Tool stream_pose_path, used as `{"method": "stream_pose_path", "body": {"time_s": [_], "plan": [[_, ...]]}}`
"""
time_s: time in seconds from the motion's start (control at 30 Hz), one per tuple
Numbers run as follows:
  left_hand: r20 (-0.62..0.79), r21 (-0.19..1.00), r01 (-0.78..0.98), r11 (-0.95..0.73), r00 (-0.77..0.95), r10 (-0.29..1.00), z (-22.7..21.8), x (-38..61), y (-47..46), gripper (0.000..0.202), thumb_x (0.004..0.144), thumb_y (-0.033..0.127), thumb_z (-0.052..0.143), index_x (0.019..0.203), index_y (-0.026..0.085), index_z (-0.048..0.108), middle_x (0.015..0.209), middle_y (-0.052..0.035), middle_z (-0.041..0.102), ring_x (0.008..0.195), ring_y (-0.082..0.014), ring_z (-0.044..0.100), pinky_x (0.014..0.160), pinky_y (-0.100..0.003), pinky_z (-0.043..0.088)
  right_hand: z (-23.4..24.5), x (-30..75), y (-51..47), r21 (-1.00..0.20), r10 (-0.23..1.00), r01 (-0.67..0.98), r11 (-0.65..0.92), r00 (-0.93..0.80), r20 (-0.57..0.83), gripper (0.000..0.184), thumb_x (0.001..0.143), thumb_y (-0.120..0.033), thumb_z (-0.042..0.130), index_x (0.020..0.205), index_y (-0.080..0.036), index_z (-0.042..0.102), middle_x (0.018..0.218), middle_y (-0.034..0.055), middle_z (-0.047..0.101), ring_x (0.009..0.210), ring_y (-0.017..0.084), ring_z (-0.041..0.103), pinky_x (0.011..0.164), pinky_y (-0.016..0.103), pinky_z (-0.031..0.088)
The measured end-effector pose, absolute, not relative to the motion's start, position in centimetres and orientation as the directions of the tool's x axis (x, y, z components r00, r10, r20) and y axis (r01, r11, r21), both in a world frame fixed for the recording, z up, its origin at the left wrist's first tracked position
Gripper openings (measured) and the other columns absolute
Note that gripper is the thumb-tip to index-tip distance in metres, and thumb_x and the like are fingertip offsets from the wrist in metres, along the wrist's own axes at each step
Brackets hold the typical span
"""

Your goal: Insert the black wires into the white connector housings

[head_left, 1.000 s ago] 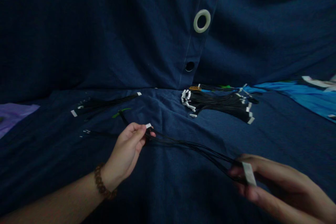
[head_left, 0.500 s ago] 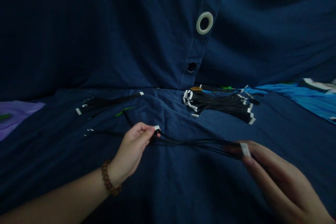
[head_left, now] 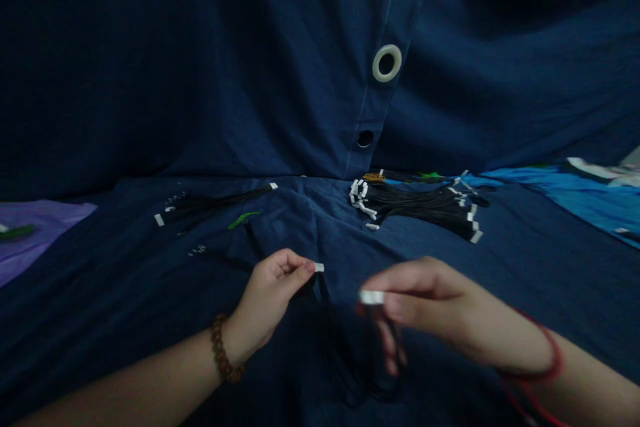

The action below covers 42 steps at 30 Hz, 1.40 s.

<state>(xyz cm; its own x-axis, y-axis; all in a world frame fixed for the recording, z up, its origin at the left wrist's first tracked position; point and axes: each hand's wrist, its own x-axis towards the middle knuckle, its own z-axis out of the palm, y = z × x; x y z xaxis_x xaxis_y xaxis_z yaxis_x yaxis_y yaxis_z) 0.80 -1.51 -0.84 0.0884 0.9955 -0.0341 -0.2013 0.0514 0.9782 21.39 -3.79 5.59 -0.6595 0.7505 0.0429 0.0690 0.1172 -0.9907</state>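
Left hand (head_left: pixel 265 297) pinching white connector (head_left: pixel 319 267); right hand (head_left: pixel 430 307) pinching second connector (head_left: pixel 371 297); black wire bundle (head_left: pixel 345 360) hanging from both over navy cloth (head_left: pixel 300 227); wire harness pile (head_left: pixel 420 207) lying farther ahead on cloth.

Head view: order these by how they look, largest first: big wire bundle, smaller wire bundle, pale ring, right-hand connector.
1. Big wire bundle
2. Smaller wire bundle
3. Pale ring and connector in the right hand: they look similar, and the connector is nearer the camera, so I won't rank them.
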Motion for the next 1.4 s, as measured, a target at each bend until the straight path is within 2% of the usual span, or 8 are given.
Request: {"method": "stream_pose_path", "body": {"time_s": [0.07, 0.27, 0.4, 0.47, 0.8, 1.1, 1.3, 1.4], "plan": [[-0.061, 0.970, -0.227, 0.084, 0.108, 0.992, -0.8, 0.9, -1.7, 0.011, 0.071, 0.021, 0.065, 0.066, 0.013, 0.059, 0.066, -0.0005, 0.061, 0.064, -0.0105, 0.052, 0.064, -0.022, 0.038, 3.8, 18.7, -2.5, -0.972, 0.784, 0.098, 0.214, -0.611, 0.111, 0.018, 0.082, -0.029, 0.053, 0.090, -0.018, 0.065, 0.065, 0.0000, 0.060, 0.058, 0.011, 0.057, 0.056, 0.022, 0.046], [-0.160, 0.927, -0.314, 0.204, 0.159, 0.974, -0.5, 0.9, -2.0, 0.019, 0.073, 0.021, 0.061, 0.058, 0.014, 0.052, 0.056, 0.0032, 0.053, 0.056, -0.0074, 0.048, 0.056, -0.019, 0.037, 0.3, 17.5, -1.2, -0.879, 0.830, 0.216, 0.426, -0.479, 0.285, 0.015, 0.081, -0.022, 0.053, 0.092, -0.016, 0.063, 0.068, 0.0007, 0.062, 0.057, 0.010, 0.055, 0.057, 0.023, 0.043], [-0.221, 0.907, -0.318, 0.276, 0.199, 0.955, -0.4, 1.1, -2.0, 0.019, 0.069, 0.020, 0.064, 0.057, 0.014, 0.051, 0.056, 0.0022, 0.054, 0.055, -0.0081, 0.048, 0.053, -0.019, 0.036, -0.5, 18.5, -1.3, -0.832, 0.836, 0.257, 0.491, -0.406, 0.369, 0.004, 0.078, -0.020, 0.057, 0.077, -0.016, 0.057, 0.065, 0.0003, 0.060, 0.064, 0.013, 0.058, 0.063, 0.024, 0.044], [-0.241, 0.908, -0.300, 0.292, 0.196, 0.951, -0.3, 1.2, -1.9, 0.019, 0.068, 0.021, 0.065, 0.057, 0.014, 0.052, 0.058, 0.0013, 0.055, 0.056, -0.0088, 0.048, 0.054, -0.020, 0.036, -0.8, 18.6, -1.2, -0.816, 0.832, 0.269, 0.512, -0.394, 0.391, 0.008, 0.078, -0.020, 0.058, 0.071, -0.017, 0.054, 0.063, -0.0001, 0.060, 0.063, 0.012, 0.059, 0.063, 0.024, 0.044], [-0.256, 0.923, -0.254, 0.289, 0.157, 0.954, -0.7, 1.4, -1.9, 0.015, 0.068, 0.024, 0.065, 0.062, 0.015, 0.055, 0.064, -0.0006, 0.059, 0.063, -0.0121, 0.050, 0.061, -0.024, 0.036, -0.9, 18.2, -0.9, -0.779, 0.823, 0.313, 0.543, -0.382, 0.420, 0.010, 0.078, -0.021, 0.056, 0.069, -0.019, 0.053, 0.063, 0.0007, 0.062, 0.060, 0.013, 0.059, 0.058, 0.025, 0.045], [-0.224, 0.914, -0.299, 0.275, 0.195, 0.955, -0.5, 1.4, -2.0, 0.016, 0.072, 0.024, 0.063, 0.062, 0.015, 0.055, 0.061, 0.0020, 0.055, 0.061, -0.0092, 0.047, 0.059, -0.020, 0.036, -0.8, 18.4, -1.3, -0.769, 0.800, 0.282, 0.573, -0.397, 0.451, 0.006, 0.077, -0.018, 0.058, 0.071, -0.017, 0.056, 0.066, 0.0013, 0.063, 0.063, 0.012, 0.060, 0.059, 0.022, 0.044], [-0.156, 0.964, -0.190, 0.188, 0.172, 0.973, -0.8, 1.4, -2.5, 0.012, 0.068, 0.019, 0.068, 0.066, 0.015, 0.057, 0.066, 0.0016, 0.060, 0.067, -0.0103, 0.053, 0.065, -0.021, 0.040, -0.8, 18.1, -1.4, -0.813, 0.809, 0.224, 0.538, -0.407, 0.423, 0.004, 0.076, -0.017, 0.059, 0.073, -0.018, 0.057, 0.070, 0.0017, 0.063, 0.066, 0.012, 0.060, 0.062, 0.023, 0.044], [-0.101, 0.975, -0.180, 0.127, 0.150, 0.983, -0.9, 1.5, -2.7, 0.012, 0.068, 0.018, 0.068, 0.063, 0.016, 0.056, 0.064, 0.0020, 0.059, 0.064, -0.0101, 0.052, 0.062, -0.021, 0.040, -0.6, 17.8, -1.6, -0.865, 0.837, 0.182, 0.468, -0.407, 0.367, 0.010, 0.076, -0.020, 0.061, 0.085, -0.018, 0.058, 0.077, 0.0018, 0.063, 0.070, 0.013, 0.059, 0.063, 0.024, 0.046]]}}
